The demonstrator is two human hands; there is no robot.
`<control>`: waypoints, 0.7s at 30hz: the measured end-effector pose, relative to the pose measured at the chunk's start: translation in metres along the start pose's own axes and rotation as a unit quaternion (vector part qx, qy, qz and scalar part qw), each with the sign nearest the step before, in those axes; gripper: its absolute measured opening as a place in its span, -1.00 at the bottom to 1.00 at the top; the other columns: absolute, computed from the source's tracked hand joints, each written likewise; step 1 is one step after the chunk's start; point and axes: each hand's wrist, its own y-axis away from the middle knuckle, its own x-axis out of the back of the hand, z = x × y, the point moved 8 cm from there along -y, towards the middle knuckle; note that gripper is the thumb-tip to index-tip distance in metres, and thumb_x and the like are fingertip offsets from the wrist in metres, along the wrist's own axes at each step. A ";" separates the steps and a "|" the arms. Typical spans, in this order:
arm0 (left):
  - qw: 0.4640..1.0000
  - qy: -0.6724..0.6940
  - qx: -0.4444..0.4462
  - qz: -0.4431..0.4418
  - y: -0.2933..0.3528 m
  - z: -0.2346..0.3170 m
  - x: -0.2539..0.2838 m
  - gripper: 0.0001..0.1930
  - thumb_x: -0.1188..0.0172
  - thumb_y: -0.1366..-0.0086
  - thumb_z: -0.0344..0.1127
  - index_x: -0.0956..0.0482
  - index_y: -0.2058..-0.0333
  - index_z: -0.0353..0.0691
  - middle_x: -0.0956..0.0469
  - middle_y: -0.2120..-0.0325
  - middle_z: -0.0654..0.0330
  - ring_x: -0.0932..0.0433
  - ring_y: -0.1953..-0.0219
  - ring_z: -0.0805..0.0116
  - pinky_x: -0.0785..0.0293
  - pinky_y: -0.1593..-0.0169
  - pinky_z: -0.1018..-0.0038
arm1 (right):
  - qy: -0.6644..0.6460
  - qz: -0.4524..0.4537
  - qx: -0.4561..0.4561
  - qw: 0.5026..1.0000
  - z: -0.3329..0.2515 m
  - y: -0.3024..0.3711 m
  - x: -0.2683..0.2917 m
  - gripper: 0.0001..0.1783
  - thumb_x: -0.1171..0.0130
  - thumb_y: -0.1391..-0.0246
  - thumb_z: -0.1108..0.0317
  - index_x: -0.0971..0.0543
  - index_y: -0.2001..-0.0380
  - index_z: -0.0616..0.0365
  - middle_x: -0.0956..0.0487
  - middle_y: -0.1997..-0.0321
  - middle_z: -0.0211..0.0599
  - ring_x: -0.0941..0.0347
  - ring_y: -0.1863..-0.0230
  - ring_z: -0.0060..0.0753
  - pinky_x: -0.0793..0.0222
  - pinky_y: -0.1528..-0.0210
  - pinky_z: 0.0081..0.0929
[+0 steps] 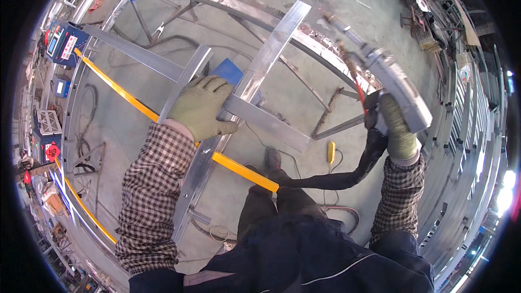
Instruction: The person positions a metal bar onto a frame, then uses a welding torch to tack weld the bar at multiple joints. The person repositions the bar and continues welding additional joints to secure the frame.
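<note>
My left hand, in a green glove, presses on a short silver metal bar with its fingers wrapped over the top and the thumb stretched right. A flat crossbar passes by that hand and lies over a long aluminium beam. My right hand, gloved too, grips a silver-grey welding gun, held up to the right with its nozzle pointing far and left. From the gun's handle a thick black hose runs back towards my legs. What lies under my left palm is hidden.
A yellow strip runs under my left arm. Behind the beams curves a metal frame on braced legs. A blue box stands at the far left. Long metal profiles are stacked at right. Cables and a yellow object lie on the floor.
</note>
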 end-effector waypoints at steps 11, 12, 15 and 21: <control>1.000 0.012 -0.009 -0.002 -0.006 -0.003 0.002 -0.15 -0.61 -0.02 0.08 -0.54 -0.23 -0.24 -0.52 -0.24 0.00 -0.44 -0.34 -0.07 -0.33 -0.46 0.10 | 0.144 -0.225 0.075 0.961 0.046 -0.020 -0.057 -0.41 -0.47 -0.31 0.24 -0.57 -0.31 0.23 -0.68 -0.24 -0.12 -0.63 -0.21 -0.21 -0.55 -0.23 -0.32; 1.000 0.014 -0.021 0.009 -0.007 -0.001 0.003 -0.15 -0.61 -0.03 0.08 -0.54 -0.23 -0.24 -0.52 -0.24 0.00 -0.44 -0.33 -0.07 -0.34 -0.46 0.10 | 0.121 -0.233 0.075 0.962 0.048 -0.022 -0.060 -0.40 -0.47 -0.31 0.24 -0.57 -0.33 0.22 -0.67 -0.28 -0.10 -0.63 -0.24 -0.20 -0.54 -0.26 -0.31; 1.000 0.013 -0.020 0.010 -0.006 -0.003 0.005 -0.18 -0.60 -0.05 0.06 -0.56 -0.22 -0.24 -0.53 -0.23 0.02 -0.46 -0.31 -0.06 -0.37 -0.43 0.10 | 0.105 -0.246 0.121 0.956 0.049 -0.031 -0.071 -0.41 -0.46 -0.31 0.24 -0.58 -0.32 0.20 -0.65 -0.30 -0.06 -0.63 -0.24 -0.16 -0.54 -0.27 -0.30; 0.997 0.063 -0.035 -0.020 -0.013 -0.010 0.008 -0.40 -0.56 -0.15 -0.05 -0.65 -0.12 -0.17 -0.63 -0.08 0.11 -0.59 -0.14 0.00 -0.52 -0.26 0.10 | 0.116 -0.277 0.091 0.950 0.059 -0.038 -0.090 -0.41 -0.45 -0.32 0.24 -0.57 -0.34 0.19 -0.66 -0.28 -0.10 -0.63 -0.20 -0.19 -0.54 -0.24 -0.30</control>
